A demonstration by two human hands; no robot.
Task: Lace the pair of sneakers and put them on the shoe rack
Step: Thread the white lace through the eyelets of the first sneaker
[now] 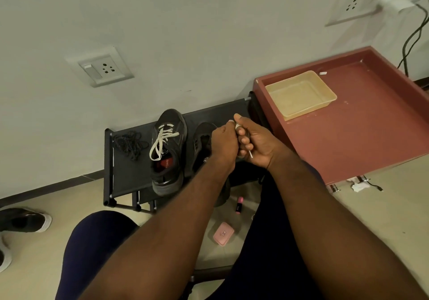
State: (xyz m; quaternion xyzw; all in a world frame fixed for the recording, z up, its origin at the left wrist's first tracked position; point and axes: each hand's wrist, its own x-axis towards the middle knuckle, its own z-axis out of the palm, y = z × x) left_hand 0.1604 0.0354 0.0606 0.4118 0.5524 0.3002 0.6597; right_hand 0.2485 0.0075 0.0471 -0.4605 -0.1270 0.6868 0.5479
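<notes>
— Pale wall and beige floor are seen; what is set against them?
— A black shoe rack is placed against the wall. On its top shelf a laced sneaker is laid, toe to the wall, and a second sneaker is set just beside it, partly hidden.
— By what is it hidden?
— By the left hand, which is curled and pressed against the right hand above that shoe. A white lace is gripped in the right fist, its tip left sticking out below; a bit of it is pinched at the top of the left.
— What else is noted?
— A tangle of black lace is left on the rack, a beige tray on a red table, a pink case on the floor.
</notes>
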